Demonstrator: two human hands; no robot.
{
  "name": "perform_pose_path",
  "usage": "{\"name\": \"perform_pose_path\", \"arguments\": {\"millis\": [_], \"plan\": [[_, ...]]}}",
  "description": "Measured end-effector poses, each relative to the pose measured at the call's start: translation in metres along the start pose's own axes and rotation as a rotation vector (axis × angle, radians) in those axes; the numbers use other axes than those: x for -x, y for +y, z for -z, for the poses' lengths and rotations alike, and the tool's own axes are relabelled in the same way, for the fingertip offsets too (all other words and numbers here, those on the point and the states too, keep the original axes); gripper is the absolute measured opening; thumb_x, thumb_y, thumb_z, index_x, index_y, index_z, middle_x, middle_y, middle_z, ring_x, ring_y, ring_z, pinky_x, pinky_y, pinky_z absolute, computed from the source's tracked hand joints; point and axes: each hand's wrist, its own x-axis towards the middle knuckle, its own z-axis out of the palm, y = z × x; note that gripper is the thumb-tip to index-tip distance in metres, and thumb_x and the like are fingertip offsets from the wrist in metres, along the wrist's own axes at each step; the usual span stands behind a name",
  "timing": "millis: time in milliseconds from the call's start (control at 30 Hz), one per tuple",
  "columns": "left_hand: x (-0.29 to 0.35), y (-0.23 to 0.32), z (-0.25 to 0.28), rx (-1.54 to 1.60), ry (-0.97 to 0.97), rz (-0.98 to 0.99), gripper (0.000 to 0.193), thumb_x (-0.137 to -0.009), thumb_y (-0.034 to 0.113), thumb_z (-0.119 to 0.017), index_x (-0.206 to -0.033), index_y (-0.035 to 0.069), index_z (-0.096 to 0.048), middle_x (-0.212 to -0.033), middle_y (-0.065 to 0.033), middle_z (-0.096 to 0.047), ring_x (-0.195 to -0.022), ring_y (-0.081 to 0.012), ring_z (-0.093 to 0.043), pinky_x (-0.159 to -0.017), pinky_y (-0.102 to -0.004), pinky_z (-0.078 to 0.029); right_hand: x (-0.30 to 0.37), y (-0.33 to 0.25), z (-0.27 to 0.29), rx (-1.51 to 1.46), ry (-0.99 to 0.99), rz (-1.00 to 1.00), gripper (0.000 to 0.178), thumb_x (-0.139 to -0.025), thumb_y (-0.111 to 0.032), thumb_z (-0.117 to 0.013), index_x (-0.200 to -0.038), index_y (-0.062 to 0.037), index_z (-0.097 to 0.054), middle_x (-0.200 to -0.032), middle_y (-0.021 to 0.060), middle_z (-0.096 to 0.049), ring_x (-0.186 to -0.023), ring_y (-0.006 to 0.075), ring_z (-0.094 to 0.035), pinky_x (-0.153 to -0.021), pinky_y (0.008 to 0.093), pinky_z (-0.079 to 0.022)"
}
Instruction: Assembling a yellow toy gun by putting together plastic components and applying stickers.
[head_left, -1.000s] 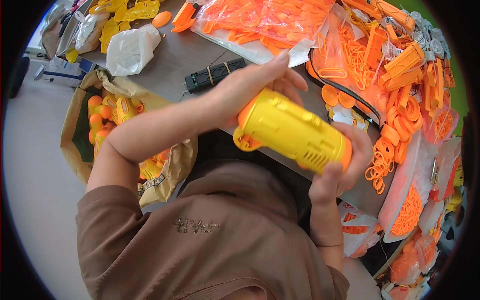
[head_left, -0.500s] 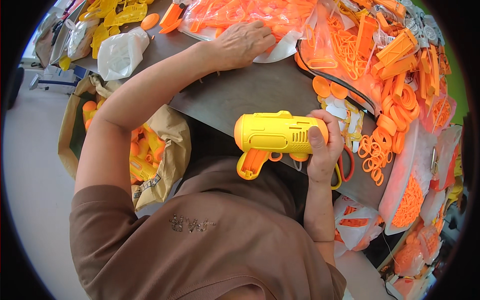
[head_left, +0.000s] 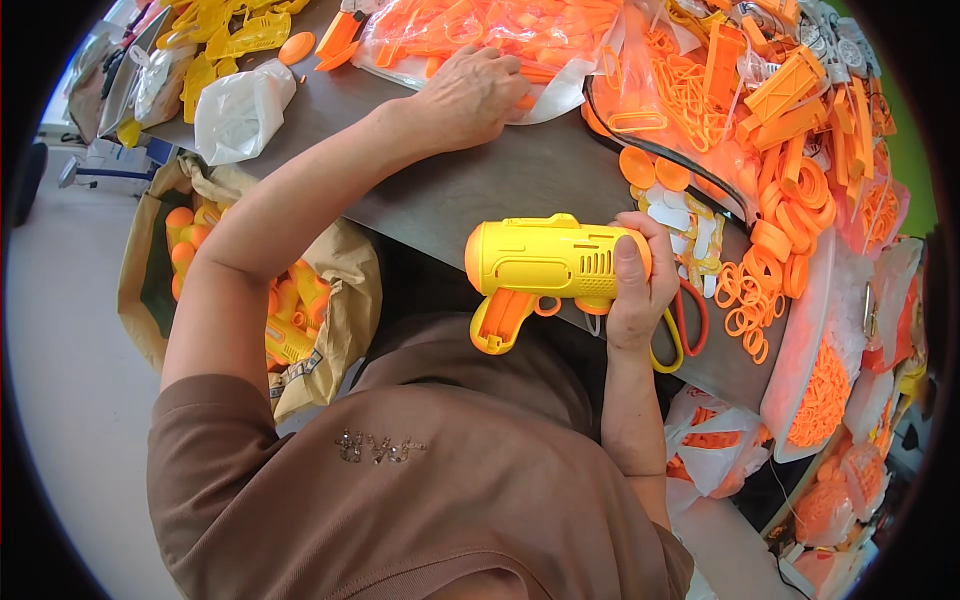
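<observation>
My right hand (head_left: 642,275) grips the right end of a yellow toy gun (head_left: 545,262), its thumb lying across the orange end cap. The gun is held level above the table's near edge. Its orange-lined handle points down, its cavity exposed, and an orange trigger shows beside it. Farther off, my left hand (head_left: 472,95) reaches to the near edge of a clear plastic bag of orange parts (head_left: 480,35). Its fingers are curled in among the parts, and the fingertips are partly hidden; what they pinch I cannot make out.
Orange rings (head_left: 745,305), discs (head_left: 636,167) and small dark-wired parts (head_left: 790,90) are heaped at the right. Scissors with red and yellow handles (head_left: 697,318) lie near my right wrist. A paper sack (head_left: 345,300) of yellow-orange toys stands left of me; a white bag (head_left: 240,112) sits beyond.
My left hand has drawn slightly nearer and left along the bag edge, its fingers more curled. The toy gun in my right hand has shifted slightly left and up.
</observation>
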Motion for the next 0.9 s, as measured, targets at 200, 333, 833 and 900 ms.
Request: {"name": "perform_pose_path", "arguments": {"millis": [200,333,833,900], "plan": [[0.002,0.005,-0.005,-0.065,0.031,0.034,0.015,-0.077,0.010,-0.061,-0.090,0.003,-0.058,-0.092,-0.0123,-0.060,-0.092,-0.0289,-0.056,-0.082,-0.0389,-0.042,0.000,0.001,-0.001,0.009,0.004,0.023,0.027,-0.094,-0.023,-0.053,-0.104,0.0016,-0.055,-0.088,0.0059,-0.058,-0.078,0.0103,-0.053,-0.071,0.0229,-0.043],[0.011,0.009,0.015,0.065,0.272,0.061,0.012,-0.080,0.010,-0.061,-0.087,0.001,-0.055,-0.086,-0.0139,-0.060,-0.083,-0.0314,-0.056,-0.077,-0.0413,-0.043,0.000,-0.002,-0.003,0.020,0.010,0.036,0.027,-0.093,-0.023,-0.054,-0.103,0.0018,-0.056,-0.088,0.0064,-0.058,-0.078,0.0108,-0.053,-0.071,0.0236,-0.043],[0.040,0.088,0.044,0.696,-0.058,-0.045,0.028,-0.082,0.011,-0.066,-0.106,-0.003,-0.063,-0.083,-0.0125,-0.060,-0.080,-0.0273,-0.060,-0.070,-0.0385,-0.047,0.004,-0.001,-0.005,0.020,0.110,0.074,0.019,-0.094,-0.016,-0.050,-0.094,0.0013,-0.056,-0.084,0.0062,-0.059,-0.073,0.0096,-0.052,-0.068,0.0227,-0.042],[0.044,0.093,0.053,0.570,-0.182,-0.065,0.050,-0.077,0.023,-0.070,-0.114,-0.008,-0.054,-0.090,-0.0171,-0.060,-0.087,-0.0326,-0.059,-0.079,-0.0405,-0.047,0.004,-0.001,-0.006,0.015,0.120,0.063,0.019,-0.094,-0.016,-0.050,-0.094,0.0014,-0.056,-0.084,0.0063,-0.059,-0.073,0.0096,-0.052,-0.067,0.0227,-0.042]]}}
